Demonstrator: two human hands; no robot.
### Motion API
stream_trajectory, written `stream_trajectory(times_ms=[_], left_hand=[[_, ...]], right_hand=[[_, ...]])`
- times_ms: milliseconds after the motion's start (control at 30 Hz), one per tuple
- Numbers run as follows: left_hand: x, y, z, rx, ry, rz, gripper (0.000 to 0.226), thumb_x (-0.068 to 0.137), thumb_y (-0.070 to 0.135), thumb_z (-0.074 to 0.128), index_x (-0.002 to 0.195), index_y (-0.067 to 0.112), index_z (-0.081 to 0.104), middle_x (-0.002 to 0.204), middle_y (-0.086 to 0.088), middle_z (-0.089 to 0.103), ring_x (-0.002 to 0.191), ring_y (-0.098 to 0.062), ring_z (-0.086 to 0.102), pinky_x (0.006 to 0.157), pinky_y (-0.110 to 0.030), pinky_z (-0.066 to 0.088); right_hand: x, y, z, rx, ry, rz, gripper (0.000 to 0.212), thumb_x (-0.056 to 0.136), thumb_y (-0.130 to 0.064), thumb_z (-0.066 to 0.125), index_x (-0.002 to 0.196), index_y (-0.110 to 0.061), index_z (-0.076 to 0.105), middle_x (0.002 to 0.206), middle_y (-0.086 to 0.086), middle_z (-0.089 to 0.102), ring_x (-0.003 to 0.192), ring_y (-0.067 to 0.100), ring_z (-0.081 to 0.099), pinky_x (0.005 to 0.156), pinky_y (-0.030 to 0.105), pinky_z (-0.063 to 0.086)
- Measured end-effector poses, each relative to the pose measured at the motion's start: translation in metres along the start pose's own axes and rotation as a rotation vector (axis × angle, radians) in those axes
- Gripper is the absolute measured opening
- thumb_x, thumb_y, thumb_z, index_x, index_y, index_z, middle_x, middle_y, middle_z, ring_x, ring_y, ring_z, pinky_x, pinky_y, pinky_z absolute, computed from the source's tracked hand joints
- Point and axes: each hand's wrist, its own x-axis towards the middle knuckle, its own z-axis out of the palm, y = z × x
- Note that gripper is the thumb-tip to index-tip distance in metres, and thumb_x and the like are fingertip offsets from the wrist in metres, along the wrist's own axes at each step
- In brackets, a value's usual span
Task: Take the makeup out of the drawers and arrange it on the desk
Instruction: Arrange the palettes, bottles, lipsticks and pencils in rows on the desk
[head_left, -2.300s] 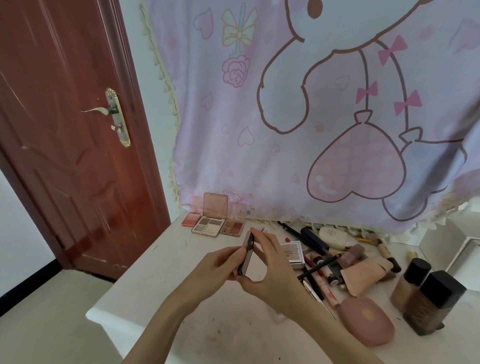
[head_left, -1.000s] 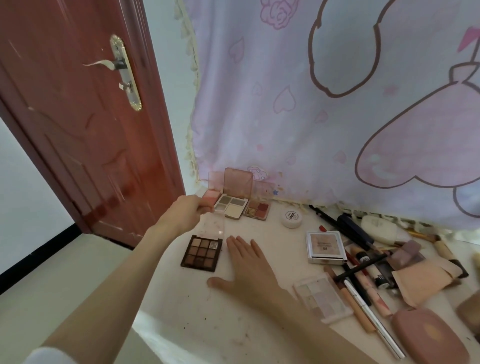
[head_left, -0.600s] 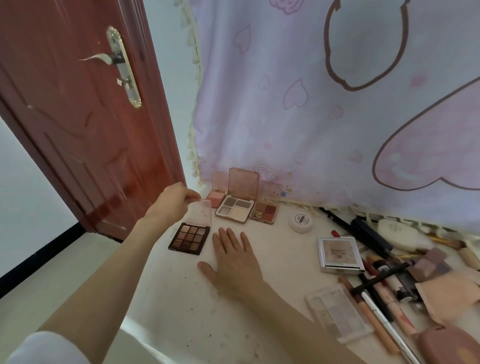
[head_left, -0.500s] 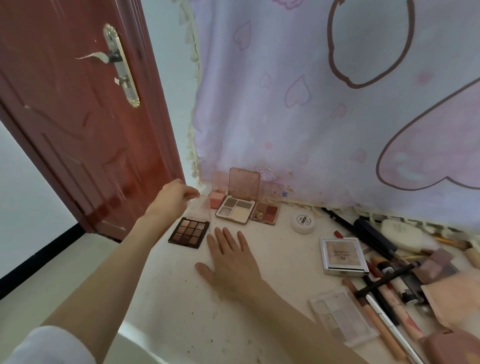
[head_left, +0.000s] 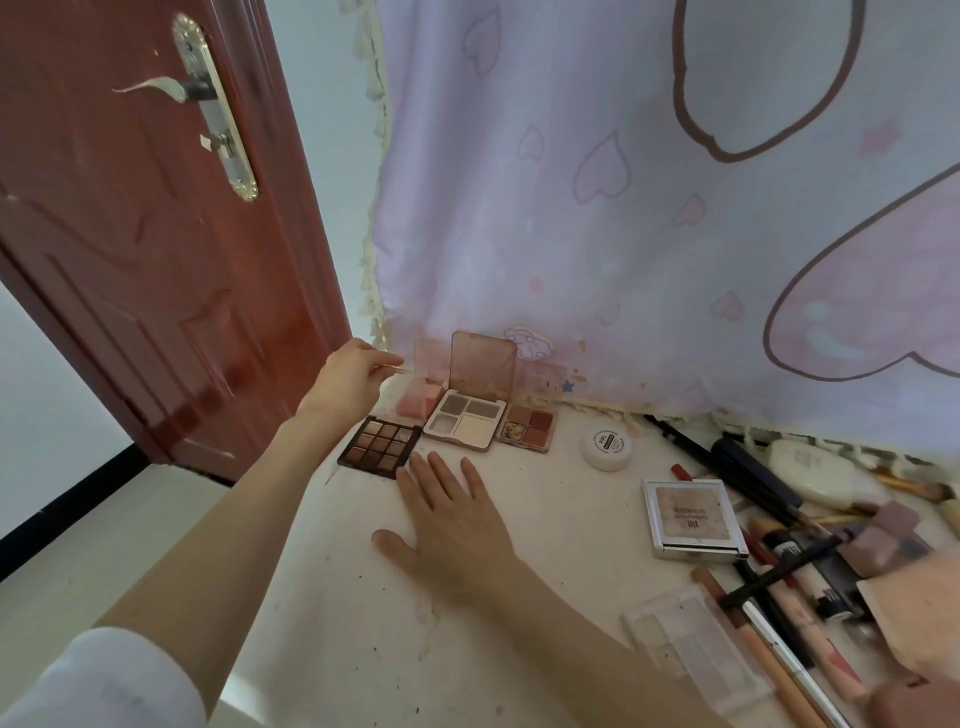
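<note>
Left edge: red-brown wooden door (head_left: 130, 249), cut off at top and left. White sleeve (head_left: 98, 680) cut off at the bottom corner.

Left hand (head_left: 348, 379) is raised over the desk's back-left corner, thumb and forefinger pinching the top edge of a clear lid; the lid is nearly see-through and its outline is hard to trace. Below it lies the dark square 9-pan eyeshadow palette (head_left: 380, 446), open, browns and mauves, flat on the white desk (head_left: 332, 613).

Just right, along the lilac cartoon-print cloth (head_left: 623, 208): pink blush compact (head_left: 415, 402), partly behind the clear lid; beige 4-pan palette (head_left: 465, 426) with its tinted lid upright; small 4-pan red-brown palette (head_left: 527, 428).

Right hand (head_left: 452, 525) lies flat on the desk, fingers straight and slightly spread, fingertips just beside the 9-pan palette; contact cannot be told.

Further right: round white jar (head_left: 607, 447), silver square compact (head_left: 693, 517), a frosted clear palette (head_left: 696, 654), blurred. Pencils and tubes at the right edge overlap, cut off.
</note>
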Motion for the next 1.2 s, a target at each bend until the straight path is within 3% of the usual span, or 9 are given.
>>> stream_trajectory(times_ms=[100, 167, 233, 300, 433, 700, 800, 933, 1200], left_hand=[[-0.004, -0.003, 0.000, -0.083, 0.020, -0.022, 0.040, 0.096, 0.014, 0.044, 0.136, 0.017, 0.045, 0.125, -0.009, 0.053, 0.108, -0.021, 0.053, 0.096, -0.029, 0.035], [-0.010, -0.007, 0.000, -0.183, 0.030, -0.070, 0.046, 0.097, 0.016, 0.038, 0.143, 0.018, 0.032, 0.113, -0.003, 0.056, 0.095, -0.011, 0.056, 0.091, -0.024, 0.037], [-0.017, -0.013, 0.003, -0.285, 0.059, -0.149, 0.046, 0.098, 0.019, 0.033, 0.144, 0.016, 0.027, 0.124, -0.004, 0.053, 0.111, -0.018, 0.051, 0.097, -0.024, 0.032], [-0.028, -0.021, 0.010, -0.315, 0.057, -0.248, 0.046, 0.099, 0.023, 0.031, 0.144, 0.013, 0.026, 0.143, -0.007, 0.040, 0.131, -0.024, 0.037, 0.105, -0.029, 0.026], [-0.060, -0.035, 0.029, -0.319, 0.054, -0.356, 0.045, 0.099, 0.025, 0.032, 0.142, 0.011, 0.032, 0.142, -0.010, 0.042, 0.131, -0.026, 0.037, 0.104, -0.030, 0.026], [-0.072, -0.037, 0.038, -0.365, 0.077, -0.345, 0.045, 0.099, 0.031, 0.029, 0.141, 0.015, 0.035, 0.142, -0.006, 0.044, 0.132, -0.023, 0.037, 0.107, -0.033, 0.025], [-0.077, -0.035, 0.042, -0.230, 0.072, -0.374, 0.047, 0.099, 0.038, 0.024, 0.143, 0.024, 0.029, 0.143, 0.000, 0.043, 0.131, -0.024, 0.037, 0.105, -0.038, 0.024], [-0.084, -0.031, 0.042, -0.254, 0.054, -0.394, 0.051, 0.098, 0.042, 0.021, 0.147, 0.026, 0.017, 0.145, 0.008, 0.038, 0.134, -0.021, 0.034, 0.108, -0.040, 0.019], [-0.130, -0.011, 0.038, -0.145, 0.089, -0.285, 0.054, 0.097, 0.029, 0.037, 0.145, 0.013, 0.020, 0.150, -0.007, 0.028, 0.137, -0.023, 0.025, 0.112, -0.039, 0.021]], right_hand=[[0.000, 0.001, 0.000, 0.002, 0.002, 0.001, 0.074, 0.091, -0.063, 0.014, 0.150, -0.019, 0.000, 0.158, 0.000, -0.007, 0.144, 0.014, -0.014, 0.113, 0.041, -0.019], [-0.001, 0.002, -0.001, 0.003, 0.005, 0.002, 0.074, 0.091, -0.062, 0.013, 0.150, -0.019, -0.001, 0.158, -0.001, -0.007, 0.144, 0.013, -0.014, 0.113, 0.040, -0.019], [-0.001, 0.002, -0.002, -0.002, 0.001, 0.002, 0.074, 0.091, -0.063, 0.012, 0.150, -0.020, -0.001, 0.158, -0.001, -0.008, 0.144, 0.013, -0.015, 0.113, 0.040, -0.019], [-0.002, 0.001, -0.001, -0.007, -0.005, 0.004, 0.074, 0.091, -0.063, 0.012, 0.150, -0.021, -0.002, 0.158, -0.002, -0.008, 0.143, 0.012, -0.015, 0.113, 0.039, -0.019], [-0.001, 0.001, -0.002, -0.009, 0.002, 0.010, 0.073, 0.091, -0.063, 0.012, 0.150, -0.022, -0.002, 0.158, -0.002, -0.008, 0.144, 0.012, -0.015, 0.113, 0.039, -0.018], [0.000, 0.000, 0.000, -0.009, 0.001, 0.025, 0.072, 0.091, -0.063, 0.011, 0.150, -0.024, -0.001, 0.158, -0.003, -0.007, 0.143, 0.011, -0.014, 0.113, 0.038, -0.018], [0.001, 0.001, -0.001, 0.008, 0.011, 0.035, 0.071, 0.091, -0.062, 0.012, 0.150, -0.024, 0.000, 0.158, -0.004, -0.006, 0.144, 0.011, -0.013, 0.113, 0.037, -0.017], [-0.001, -0.001, -0.004, 0.014, 0.002, 0.057, 0.069, 0.093, -0.060, 0.014, 0.150, -0.024, 0.002, 0.158, -0.004, -0.004, 0.144, 0.011, -0.011, 0.113, 0.037, -0.016], [-0.038, 0.006, -0.013, 0.055, 0.000, 0.040, 0.056, 0.100, -0.043, 0.019, 0.150, -0.020, 0.009, 0.159, 0.000, 0.002, 0.145, 0.014, -0.004, 0.115, 0.035, -0.009]])
